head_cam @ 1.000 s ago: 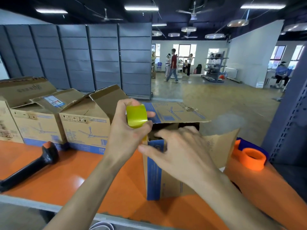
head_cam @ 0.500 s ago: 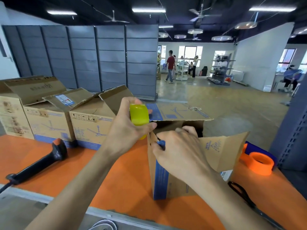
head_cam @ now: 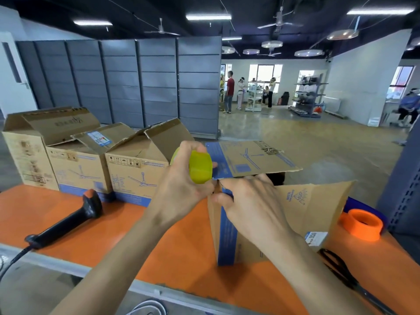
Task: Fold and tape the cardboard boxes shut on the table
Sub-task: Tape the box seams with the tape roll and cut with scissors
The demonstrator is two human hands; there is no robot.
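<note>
An open cardboard box (head_cam: 302, 214) with blue print stands on the orange table (head_cam: 177, 251), its far flap (head_cam: 252, 159) and near right flap raised. My left hand (head_cam: 181, 189) grips a yellow tape roll (head_cam: 201, 166) just above the box's left top corner. My right hand (head_cam: 247, 205) lies on that same corner, thumb and fingers pinching the box's top edge next to the roll. The tape end itself is hidden between the two hands.
Three open cardboard boxes (head_cam: 134, 171) stand in a row at the back left. A black handheld scanner (head_cam: 68, 221) lies left. An orange tape roll (head_cam: 363, 226) and black scissors (head_cam: 347, 273) lie right. A grey rack post (head_cam: 406, 196) stands at far right.
My right hand has dropped from hovering open in front of the box onto its left top corner and closed on the edge. My left hand keeps the yellow roll beside it.
</note>
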